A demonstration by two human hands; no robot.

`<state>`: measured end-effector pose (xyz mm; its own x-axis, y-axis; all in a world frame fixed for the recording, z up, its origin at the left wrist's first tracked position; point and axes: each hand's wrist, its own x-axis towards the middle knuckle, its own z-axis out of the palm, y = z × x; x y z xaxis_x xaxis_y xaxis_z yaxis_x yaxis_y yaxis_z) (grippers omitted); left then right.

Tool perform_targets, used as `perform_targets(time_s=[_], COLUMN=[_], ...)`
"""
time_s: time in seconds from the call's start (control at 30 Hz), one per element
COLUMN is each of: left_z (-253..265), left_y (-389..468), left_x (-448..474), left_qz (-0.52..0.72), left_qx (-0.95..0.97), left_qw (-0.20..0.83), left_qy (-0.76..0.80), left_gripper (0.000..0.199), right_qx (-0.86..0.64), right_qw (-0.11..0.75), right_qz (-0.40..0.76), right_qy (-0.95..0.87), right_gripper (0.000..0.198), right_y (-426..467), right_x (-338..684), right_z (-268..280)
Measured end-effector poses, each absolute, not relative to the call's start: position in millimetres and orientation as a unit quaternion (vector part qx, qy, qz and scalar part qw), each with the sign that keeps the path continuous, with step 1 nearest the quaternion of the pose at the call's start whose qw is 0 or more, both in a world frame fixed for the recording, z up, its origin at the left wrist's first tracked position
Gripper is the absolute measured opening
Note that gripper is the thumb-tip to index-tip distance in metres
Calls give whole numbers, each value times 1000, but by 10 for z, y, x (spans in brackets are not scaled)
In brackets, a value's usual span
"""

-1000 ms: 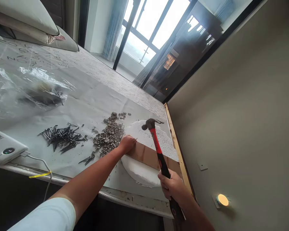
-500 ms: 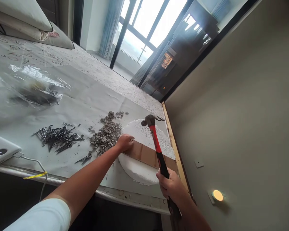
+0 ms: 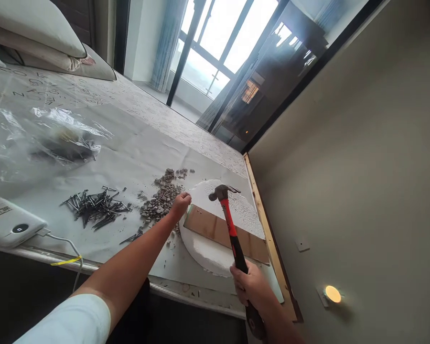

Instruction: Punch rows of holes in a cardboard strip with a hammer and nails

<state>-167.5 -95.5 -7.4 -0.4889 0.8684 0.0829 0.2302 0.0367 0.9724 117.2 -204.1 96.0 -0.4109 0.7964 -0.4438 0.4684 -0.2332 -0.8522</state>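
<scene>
My right hand (image 3: 252, 286) is wrapped round the black and red handle of a claw hammer (image 3: 230, 220), its head raised over a brown board (image 3: 215, 228). The flat board lies on a round white foam piece (image 3: 204, 255). Just beyond the board's left end, my left hand (image 3: 181, 203) is closed with fingers pinched; whatever they hold, if anything, is hidden. Beneath and beside that hand spreads a heap of grey gravel (image 3: 161, 200). Farther left lies a pile of dark nails (image 3: 96, 208), with several loose nails (image 3: 132, 236) near my forearm.
A clear plastic bag (image 3: 64, 138) with dark contents lies at the left. A white power bank (image 3: 12, 222) with a cable (image 3: 66, 239) sits by the near edge. Along the right runs a wooden rail (image 3: 261, 205) beside the wall (image 3: 344, 167). Pillows (image 3: 39, 33) are stacked at the back left.
My left hand has moved left and up, off the board's left end, which now shows. The hammer's head is slightly lower. The view has shifted a little.
</scene>
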Motion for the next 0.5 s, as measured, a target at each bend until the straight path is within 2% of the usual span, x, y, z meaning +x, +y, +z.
perform_targets(time_s=[0.17,0.4,0.5], left_z=[50,-54,-127], left_y=[-1179,-1553,-1723], left_x=[-1976,-2371,-2437], left_qz=[552,237,176], left_qx=[349,482,509], left_qw=[226,186,199], left_qy=[723,823,819], left_gripper=[22,19,15], right_qx=[-510,-453,-419], right_qw=[161,169,141], right_qz=[655,756,799], right_qy=[-534,-442,-408], right_gripper=[47,56,58], right_y=[-2349,-2640,-2621], right_x=[1387,1708,1771], right_z=[832,318,178])
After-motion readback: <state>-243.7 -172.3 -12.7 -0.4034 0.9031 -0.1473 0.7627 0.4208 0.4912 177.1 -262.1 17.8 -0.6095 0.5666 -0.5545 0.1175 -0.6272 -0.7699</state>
